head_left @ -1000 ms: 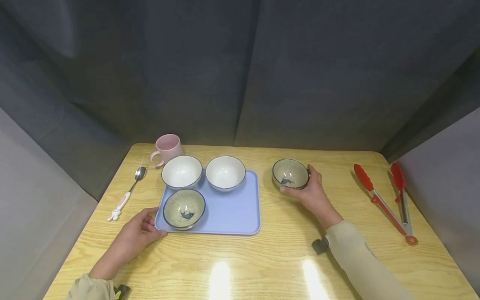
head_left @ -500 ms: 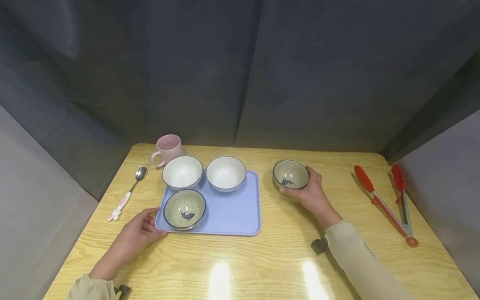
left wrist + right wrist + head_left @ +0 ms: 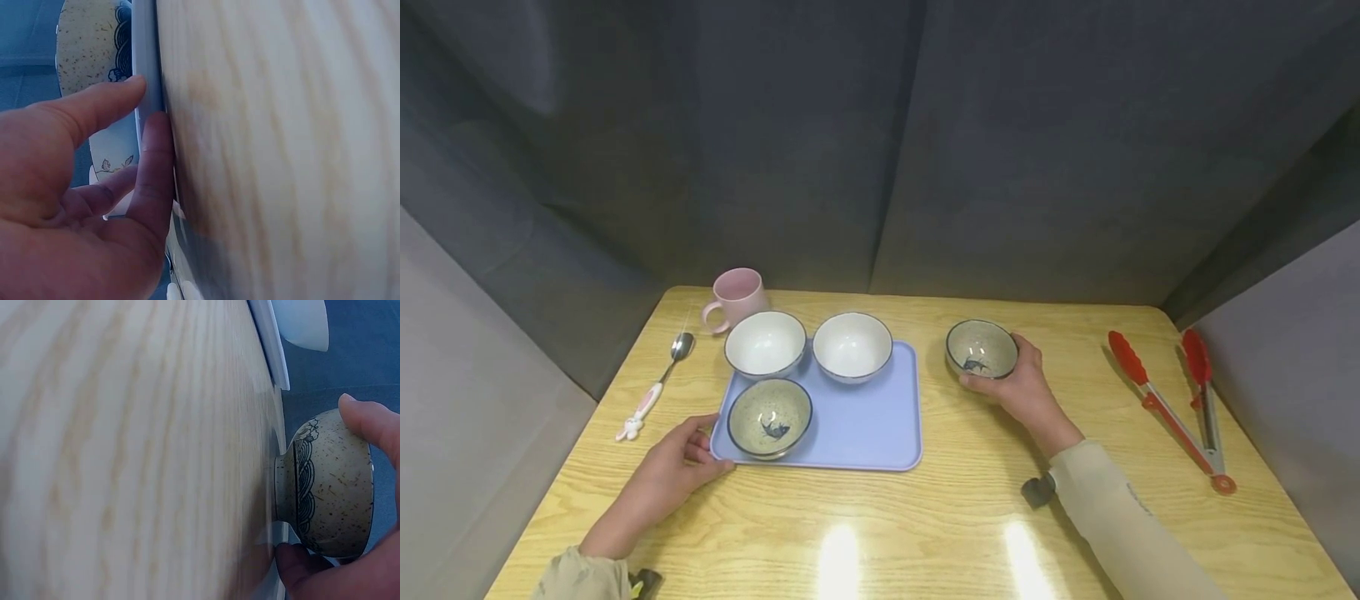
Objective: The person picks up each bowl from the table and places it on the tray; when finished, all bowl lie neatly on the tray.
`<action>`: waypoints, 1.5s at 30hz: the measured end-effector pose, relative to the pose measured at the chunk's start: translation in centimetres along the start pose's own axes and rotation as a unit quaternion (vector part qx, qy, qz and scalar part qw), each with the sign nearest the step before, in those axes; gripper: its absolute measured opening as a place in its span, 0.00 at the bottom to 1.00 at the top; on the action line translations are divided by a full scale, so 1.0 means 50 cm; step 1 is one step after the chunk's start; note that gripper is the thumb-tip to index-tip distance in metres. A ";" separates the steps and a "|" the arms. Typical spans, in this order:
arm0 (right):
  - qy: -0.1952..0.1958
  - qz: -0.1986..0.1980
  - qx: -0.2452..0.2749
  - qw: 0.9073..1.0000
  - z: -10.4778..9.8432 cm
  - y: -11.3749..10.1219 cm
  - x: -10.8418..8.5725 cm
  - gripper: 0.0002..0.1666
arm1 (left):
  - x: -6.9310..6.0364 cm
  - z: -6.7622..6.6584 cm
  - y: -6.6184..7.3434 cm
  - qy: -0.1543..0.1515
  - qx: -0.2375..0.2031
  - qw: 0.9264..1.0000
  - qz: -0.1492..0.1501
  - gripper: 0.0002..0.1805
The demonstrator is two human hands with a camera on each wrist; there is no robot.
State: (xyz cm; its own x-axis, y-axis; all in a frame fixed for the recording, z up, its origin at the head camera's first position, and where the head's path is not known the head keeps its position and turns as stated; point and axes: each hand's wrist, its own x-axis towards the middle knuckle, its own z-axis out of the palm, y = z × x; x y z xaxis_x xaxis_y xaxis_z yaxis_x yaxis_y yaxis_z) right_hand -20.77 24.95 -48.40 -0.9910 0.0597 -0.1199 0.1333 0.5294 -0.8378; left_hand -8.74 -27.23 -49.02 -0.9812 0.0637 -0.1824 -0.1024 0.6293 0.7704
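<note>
My left hand [image 3: 672, 465] holds the near left corner of a light blue tray [image 3: 867, 425]; in the left wrist view its thumb [image 3: 115, 103] touches the rim. Beside that hand, a speckled grey-green bowl [image 3: 760, 408] with a dark blue motif stands on the tray. Right of the tray, my right hand [image 3: 1021, 387] grips a smaller speckled bowl [image 3: 992, 346], thumb at the near side and fingers round the right side. The right wrist view shows that bowl's foot [image 3: 284, 487] against the table. Two white bowls, one left [image 3: 765, 343] and one right [image 3: 852, 346], stand at the tray's far side.
A pink mug [image 3: 737, 292] is behind the left white bowl. To the left lies a spoon [image 3: 651, 396] with a white and pink rabbit handle. Red-tipped tongs [image 3: 1183, 429] lie spread on the right of the wooden table [image 3: 940, 533]. Dark cloth [image 3: 775, 150] hangs behind.
</note>
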 end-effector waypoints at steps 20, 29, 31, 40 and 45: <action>0.015 -0.001 0.042 0.999 0.003 0.005 -0.020 0.79 | 0.003 0.000 0.007 -0.003 0.007 1.000 -0.003 0.45; 0.014 -0.009 0.049 0.999 0.001 -0.004 -0.029 0.78 | 0.001 -0.001 0.008 -0.005 0.005 1.000 -0.008 0.45; 0.014 -0.009 0.049 0.999 0.001 -0.009 -0.034 0.78 | 0.001 -0.001 0.007 -0.005 0.004 1.000 -0.008 0.45; 0.002 -0.016 0.072 0.997 0.008 -0.030 -0.057 0.78 | -0.001 0.000 0.004 0.004 0.006 1.000 0.002 0.44; 0.000 -0.032 0.059 0.998 0.014 -0.029 -0.065 0.76 | -0.001 -0.001 0.003 0.003 0.005 1.000 0.002 0.44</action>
State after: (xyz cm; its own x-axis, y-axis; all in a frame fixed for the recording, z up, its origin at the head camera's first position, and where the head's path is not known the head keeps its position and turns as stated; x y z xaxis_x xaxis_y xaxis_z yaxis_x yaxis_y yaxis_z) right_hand -17.72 23.39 -47.16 -0.9975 0.0286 -0.0648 0.0708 0.4282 -0.9009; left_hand -8.70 -27.17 -48.84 -0.9825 0.0623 -0.1753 -0.0961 0.6368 0.7650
